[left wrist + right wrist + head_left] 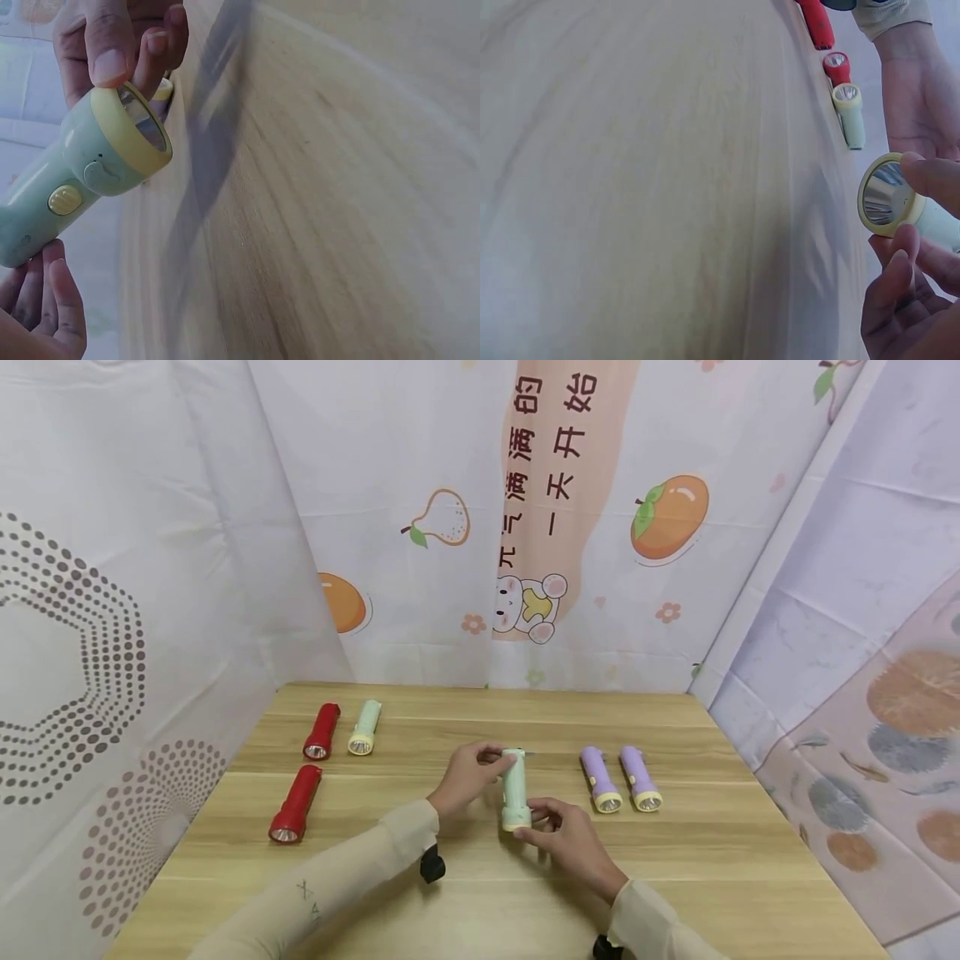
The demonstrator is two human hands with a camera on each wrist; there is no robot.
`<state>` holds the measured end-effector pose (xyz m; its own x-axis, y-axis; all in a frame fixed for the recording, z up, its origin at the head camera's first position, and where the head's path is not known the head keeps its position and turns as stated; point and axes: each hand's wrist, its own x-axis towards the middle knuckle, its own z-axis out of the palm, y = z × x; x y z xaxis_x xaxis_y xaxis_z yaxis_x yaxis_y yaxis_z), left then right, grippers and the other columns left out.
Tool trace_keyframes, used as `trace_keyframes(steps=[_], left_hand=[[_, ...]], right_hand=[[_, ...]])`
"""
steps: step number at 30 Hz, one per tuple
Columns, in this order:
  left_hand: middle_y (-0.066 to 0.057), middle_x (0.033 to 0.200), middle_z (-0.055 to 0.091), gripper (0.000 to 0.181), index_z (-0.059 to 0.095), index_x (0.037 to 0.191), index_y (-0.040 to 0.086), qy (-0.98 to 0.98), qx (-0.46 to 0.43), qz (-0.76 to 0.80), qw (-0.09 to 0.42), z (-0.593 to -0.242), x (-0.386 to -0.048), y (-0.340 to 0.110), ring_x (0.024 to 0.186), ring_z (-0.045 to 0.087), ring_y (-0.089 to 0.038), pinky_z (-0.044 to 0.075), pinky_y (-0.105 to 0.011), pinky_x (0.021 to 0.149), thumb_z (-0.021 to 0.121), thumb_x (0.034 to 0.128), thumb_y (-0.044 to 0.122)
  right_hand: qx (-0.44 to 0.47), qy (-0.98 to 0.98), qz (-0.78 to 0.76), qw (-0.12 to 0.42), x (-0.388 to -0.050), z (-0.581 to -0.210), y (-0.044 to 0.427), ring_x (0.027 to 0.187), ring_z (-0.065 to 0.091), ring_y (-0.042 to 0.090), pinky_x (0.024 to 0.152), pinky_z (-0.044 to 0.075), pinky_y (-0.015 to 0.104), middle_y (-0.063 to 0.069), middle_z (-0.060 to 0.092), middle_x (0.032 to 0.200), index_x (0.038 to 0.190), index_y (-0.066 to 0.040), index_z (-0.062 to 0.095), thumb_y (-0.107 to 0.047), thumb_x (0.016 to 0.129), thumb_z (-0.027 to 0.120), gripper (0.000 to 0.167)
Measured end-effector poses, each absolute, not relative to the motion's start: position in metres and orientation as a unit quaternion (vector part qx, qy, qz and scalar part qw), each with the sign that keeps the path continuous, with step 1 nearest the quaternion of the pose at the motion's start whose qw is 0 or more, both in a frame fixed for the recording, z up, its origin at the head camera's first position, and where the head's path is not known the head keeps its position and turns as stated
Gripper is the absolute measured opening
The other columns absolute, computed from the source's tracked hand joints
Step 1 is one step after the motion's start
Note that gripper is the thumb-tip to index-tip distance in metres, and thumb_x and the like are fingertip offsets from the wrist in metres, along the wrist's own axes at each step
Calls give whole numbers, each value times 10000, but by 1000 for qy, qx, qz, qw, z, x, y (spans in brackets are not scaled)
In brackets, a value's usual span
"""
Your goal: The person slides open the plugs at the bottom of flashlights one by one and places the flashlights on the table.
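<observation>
Fingers of the left hand [468, 778] pinch a green flashlight [514, 789] by its tail; the right hand [567, 843] pinches its head, opposite them.

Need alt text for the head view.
A person's left hand and right hand hold a pale green flashlight by its ends over a wooden table. Two red flashlights and a second green flashlight lie to the left; two purple flashlights lie to the right.
</observation>
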<state>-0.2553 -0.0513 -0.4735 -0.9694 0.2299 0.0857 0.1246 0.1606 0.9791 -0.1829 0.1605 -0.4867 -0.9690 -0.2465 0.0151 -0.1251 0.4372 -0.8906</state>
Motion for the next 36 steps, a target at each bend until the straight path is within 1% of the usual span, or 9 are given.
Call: trace_keyframes(steps=[4, 8, 12, 15, 21, 24, 28, 32, 36], left_hand=[[-40, 1081, 702, 468, 688, 1217, 55, 770, 117, 625, 48, -476, -263, -43, 956, 682, -188, 590, -399, 832, 731, 957, 442], [-21, 1059, 701, 443, 693, 1209, 89, 781, 116, 612, 53, -474, -269, -32, 927, 682, -174, 590, -415, 828, 725, 958, 453], [-10, 1040, 704, 429, 699, 1192, 98, 791, 115, 599, 48, -474, -276, -22, 924, 678, -160, 583, -375, 805, 730, 953, 453], [-5, 1035, 709, 420, 706, 1186, 96, 796, 111, 593, 51, -476, -279, -16, 933, 676, -155, 575, -365, 804, 739, 950, 441], [1, 1041, 712, 412, 706, 1198, 94, 793, 113, 594, 64, -476, -284, -3, 917, 682, -139, 577, -340, 788, 729, 961, 430], [1, 1029, 712, 413, 700, 1208, 90, 790, 115, 597, 72, -476, -286, 4, 900, 693, -146, 580, -344, 781, 724, 966, 424], [-8, 1019, 714, 408, 689, 1225, 82, 785, 115, 602, 91, -476, -287, 13, 904, 710, -185, 582, -380, 802, 717, 975, 404], [-16, 1012, 714, 411, 686, 1230, 71, 781, 113, 605, 103, -477, -290, 20, 901, 718, -204, 581, -387, 807, 729, 969, 385], [-15, 984, 712, 421, 696, 1212, 68, 776, 106, 611, 112, -481, -296, 26, 860, 722, -198, 585, -381, 786, 769, 937, 378]], right_hand=[[-102, 842, -526, 63, -187, -489, 167, 775, 617, 175, 620, 507, 239, 42, 718, 997, 1255, -11, 686, -276, 841, 871, 525], [-92, 837, -536, 67, -191, -491, 174, 792, 629, 192, 621, 516, 246, 59, 711, 1004, 1276, 6, 670, -262, 860, 855, 528], [-79, 837, -539, 58, -192, -490, 180, 790, 630, 192, 627, 520, 251, 74, 712, 1006, 1273, 33, 665, -232, 858, 857, 528], [-68, 843, -531, 55, -193, -490, 184, 779, 632, 186, 602, 525, 262, 67, 714, 1008, 1275, 42, 660, -230, 852, 861, 542], [-36, 848, -525, 66, -195, -490, 193, 712, 631, 200, 522, 532, 298, 77, 704, 1022, 1304, 39, 636, -211, 855, 856, 559], [-19, 847, -527, 68, -195, -489, 197, 713, 633, 214, 517, 536, 313, 81, 701, 1028, 1309, 30, 636, -200, 857, 852, 551], [1, 850, -523, 62, -195, -487, 201, 766, 633, 194, 547, 538, 314, 66, 704, 1011, 1292, 15, 660, -190, 860, 850, 515], [10, 850, -523, 61, -196, -486, 204, 705, 630, 202, 517, 529, 327, 62, 708, 992, 1285, 12, 669, -186, 872, 841, 489], [13, 851, -523, 58, -197, -485, 207, 637, 624, 218, 484, 523, 339, 68, 710, 982, 1284, 23, 666, -175, 878, 831, 480]])
